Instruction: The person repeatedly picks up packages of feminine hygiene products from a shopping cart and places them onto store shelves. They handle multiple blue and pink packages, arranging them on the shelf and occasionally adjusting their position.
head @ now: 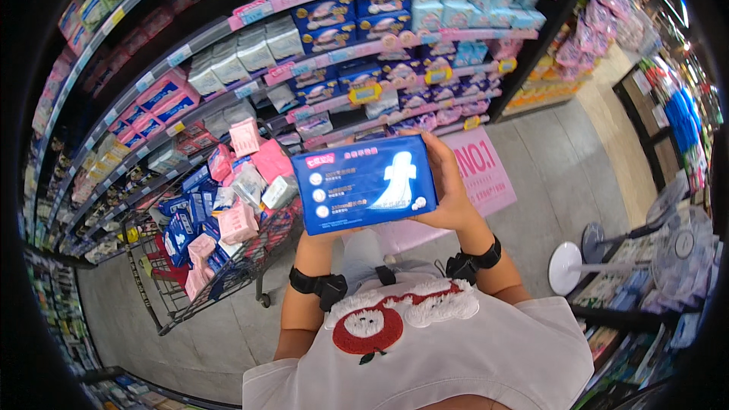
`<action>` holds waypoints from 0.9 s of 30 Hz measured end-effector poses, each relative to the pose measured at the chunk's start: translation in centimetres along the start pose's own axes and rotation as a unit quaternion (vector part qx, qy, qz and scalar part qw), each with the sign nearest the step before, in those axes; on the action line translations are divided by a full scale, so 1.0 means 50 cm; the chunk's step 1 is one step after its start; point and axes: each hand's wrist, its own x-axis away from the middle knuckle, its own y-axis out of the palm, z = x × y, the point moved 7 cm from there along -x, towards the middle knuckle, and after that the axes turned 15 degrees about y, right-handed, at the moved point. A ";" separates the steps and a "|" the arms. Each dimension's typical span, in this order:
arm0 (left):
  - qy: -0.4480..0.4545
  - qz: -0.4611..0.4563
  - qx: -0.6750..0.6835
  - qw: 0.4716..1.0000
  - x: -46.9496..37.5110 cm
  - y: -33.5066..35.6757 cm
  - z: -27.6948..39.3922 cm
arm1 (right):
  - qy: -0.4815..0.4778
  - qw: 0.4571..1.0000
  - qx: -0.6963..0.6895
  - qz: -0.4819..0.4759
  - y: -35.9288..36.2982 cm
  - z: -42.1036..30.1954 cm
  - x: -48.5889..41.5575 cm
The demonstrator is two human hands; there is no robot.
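Note:
Both my hands hold a blue plastic package of sanitary pads [364, 183] in front of my chest, its printed face turned up towards me. My right hand [450, 182] wraps round its right end, the thumb below and the fingers along the edge. At its lower left my left hand [327, 234] is mostly hidden behind the pack. Just left of it stands a metal shopping cart [228, 285], heaped with pink packs [238, 222], blue packs [181, 232] and several white ones. Black bands are strapped round both wrists.
Shelves [336, 54] of packaged pads curve across the front and left. A pink floor sticker [484, 173] lies on grey tiles beyond my right hand. Standing fans, one with a white round base [565, 267], are at the right beside low displays. A dark shelf post [541, 40] ends the shelving.

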 end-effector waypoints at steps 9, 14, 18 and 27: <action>-0.026 0.022 -0.009 0.999 -0.164 -0.130 -0.100 | 0.012 0.999 -0.003 -0.042 -0.020 0.134 -0.223; -0.038 0.017 -0.013 0.999 -0.316 -0.198 -0.136 | 0.022 0.999 0.006 -0.046 -0.044 0.201 -0.402; -0.048 -0.034 -0.097 0.994 -0.435 -0.254 -0.140 | 0.019 0.999 0.016 -0.044 -0.057 0.242 -0.538; 0.045 -0.004 -0.066 0.997 -0.563 -0.357 -0.116 | 0.001 0.998 0.001 -0.056 -0.018 0.324 -0.727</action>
